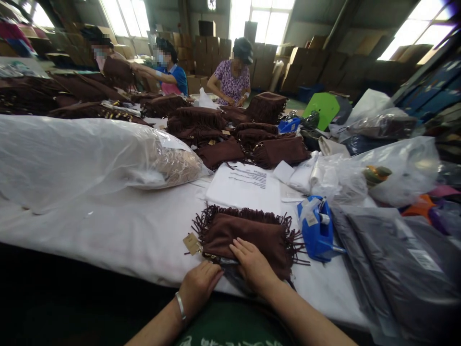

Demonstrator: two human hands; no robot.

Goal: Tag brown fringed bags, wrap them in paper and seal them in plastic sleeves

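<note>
A dark brown fringed bag [252, 233] lies flat on the white-covered table in front of me. A tan paper tag [192, 243] sticks out at its left end, near a bit of gold metal. My left hand [200, 282], with a silver bangle on the wrist, is closed at the bag's near left corner, its fingertips pressed together on the edge. Stretched fingers of my right hand [252, 262] rest on the bag's near side. Between the two hands some dark, shiny material [232, 276] shows under the near edge; I cannot tell what it is.
A blue tape dispenser [317, 228] stands right of the bag, beside grey items in clear plastic [406, 264]. Beyond lie printed white bags [243, 185] and piles of brown bags [223, 122]. A large plastic sack [79, 154] fills the left. Several people work across the table.
</note>
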